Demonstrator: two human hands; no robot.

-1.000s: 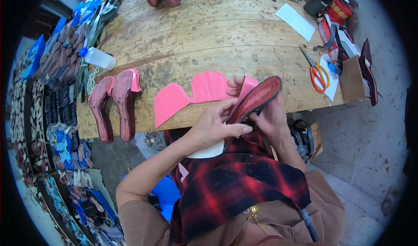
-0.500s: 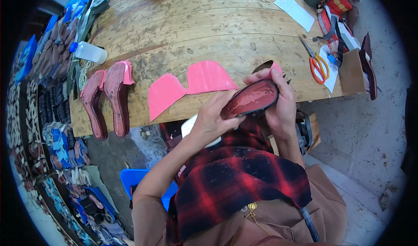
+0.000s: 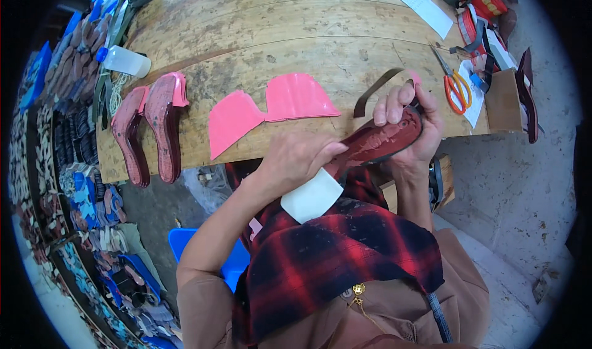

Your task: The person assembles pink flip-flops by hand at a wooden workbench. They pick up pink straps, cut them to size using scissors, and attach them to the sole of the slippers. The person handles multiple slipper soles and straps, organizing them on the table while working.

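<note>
The right hand (image 3: 414, 127) has a closed grip round the toe end of a dark red shoe sole (image 3: 379, 144), held over the lap just off the wooden worktop's (image 3: 296, 34) near edge. The left hand (image 3: 296, 161) pinches a white block (image 3: 312, 196) against the sole's heel end. Left of the sole on the worktop lie two pink cut pieces (image 3: 271, 105), further left two finished soles (image 3: 151, 130); orange-handled scissors (image 3: 455, 88) lie to its right.

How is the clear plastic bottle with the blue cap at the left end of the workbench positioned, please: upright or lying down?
Lying down. The bottle rests on its side on the wooden workbench, blue cap pointing toward the bench's left edge.
</note>
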